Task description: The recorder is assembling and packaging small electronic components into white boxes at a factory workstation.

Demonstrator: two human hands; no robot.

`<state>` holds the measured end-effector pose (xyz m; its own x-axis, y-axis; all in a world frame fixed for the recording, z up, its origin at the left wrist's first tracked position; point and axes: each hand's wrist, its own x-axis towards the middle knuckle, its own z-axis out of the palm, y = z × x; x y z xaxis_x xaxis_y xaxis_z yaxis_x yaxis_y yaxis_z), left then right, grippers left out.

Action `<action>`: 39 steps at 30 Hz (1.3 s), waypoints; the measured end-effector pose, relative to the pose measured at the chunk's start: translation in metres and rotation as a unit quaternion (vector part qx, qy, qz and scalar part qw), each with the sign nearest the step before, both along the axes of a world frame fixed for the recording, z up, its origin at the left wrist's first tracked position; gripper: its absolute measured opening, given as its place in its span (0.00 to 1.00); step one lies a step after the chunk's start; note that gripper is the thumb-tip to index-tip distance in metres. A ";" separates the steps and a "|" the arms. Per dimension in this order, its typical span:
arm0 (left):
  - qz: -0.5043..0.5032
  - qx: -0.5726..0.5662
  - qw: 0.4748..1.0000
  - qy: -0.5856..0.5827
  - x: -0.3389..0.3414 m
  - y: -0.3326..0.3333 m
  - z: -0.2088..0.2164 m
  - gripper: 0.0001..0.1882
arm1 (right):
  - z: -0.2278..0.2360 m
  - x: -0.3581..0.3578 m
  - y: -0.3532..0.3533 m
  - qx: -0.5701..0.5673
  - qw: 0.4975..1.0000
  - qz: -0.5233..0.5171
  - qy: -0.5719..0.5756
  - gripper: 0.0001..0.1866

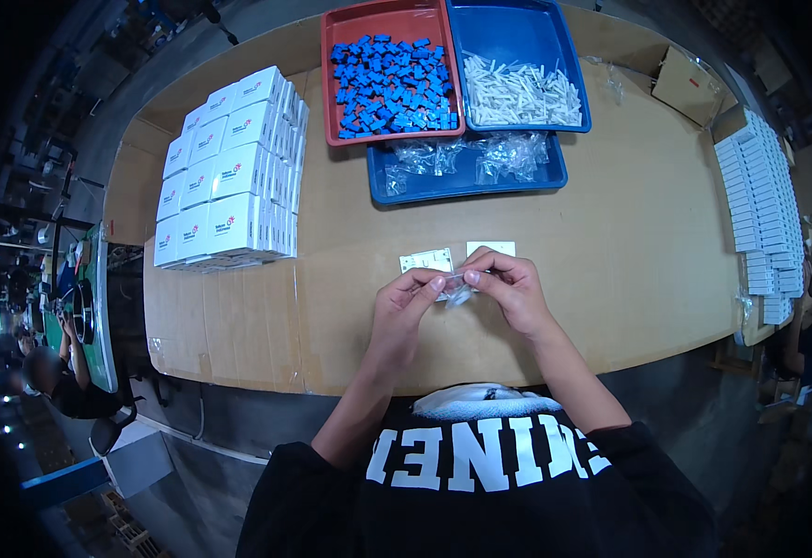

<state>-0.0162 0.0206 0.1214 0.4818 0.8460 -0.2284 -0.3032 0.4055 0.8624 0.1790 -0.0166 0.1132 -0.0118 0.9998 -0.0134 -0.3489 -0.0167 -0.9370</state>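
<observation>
Between my two hands is a small clear plastic bag (459,296) with something whitish inside, too small to make out. My left hand (408,302) pinches one side of its top edge, thumb against fingers. The other side is pinched by my right hand (510,290). Just beyond my left fingers lies a white plastic housing part (426,260), its inner side showing small details. A flat white piece (492,248) lies beside it, partly covered by my right fingers.
A red tray (330,84) of blue parts and a blue tray (585,84) of white sticks overlap a lower blue tray (471,192) with clear bags. White boxes (229,177) are stacked left, thin white boxes (758,200) right. A person (76,386) sits far left.
</observation>
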 end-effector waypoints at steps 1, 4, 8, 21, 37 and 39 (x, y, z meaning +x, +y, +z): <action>0.004 -0.003 1.000 0.001 0.000 0.001 0.000 0.09 | -0.001 0.000 0.001 0.000 1.000 0.000 -0.001 0.05; 0.017 -0.002 1.000 0.004 0.001 0.001 0.000 0.10 | -0.001 0.000 0.004 0.007 1.000 -0.011 -0.009 0.06; 0.043 0.074 0.996 0.021 0.004 0.000 -0.008 0.13 | 0.011 0.003 0.006 -0.004 0.999 -0.005 -0.053 0.07; 0.002 -0.173 0.984 -0.037 0.013 -0.002 -0.026 0.10 | 0.013 0.025 0.003 0.041 0.997 0.001 -0.067 0.10; 0.084 -0.119 0.989 -0.013 0.022 -0.006 -0.023 0.07 | 0.001 0.006 -0.003 -0.071 0.997 0.014 0.003 0.24; 0.066 -0.082 0.994 0.011 0.019 -0.005 -0.024 0.07 | 0.000 0.008 -0.003 -0.078 0.997 0.013 0.002 0.24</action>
<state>0.0030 0.0154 0.0976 0.3629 0.8517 -0.3781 -0.3456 0.4998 0.7942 0.1867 -0.0192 0.1130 -0.0380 0.9849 -0.1689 -0.3503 -0.1715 -0.9208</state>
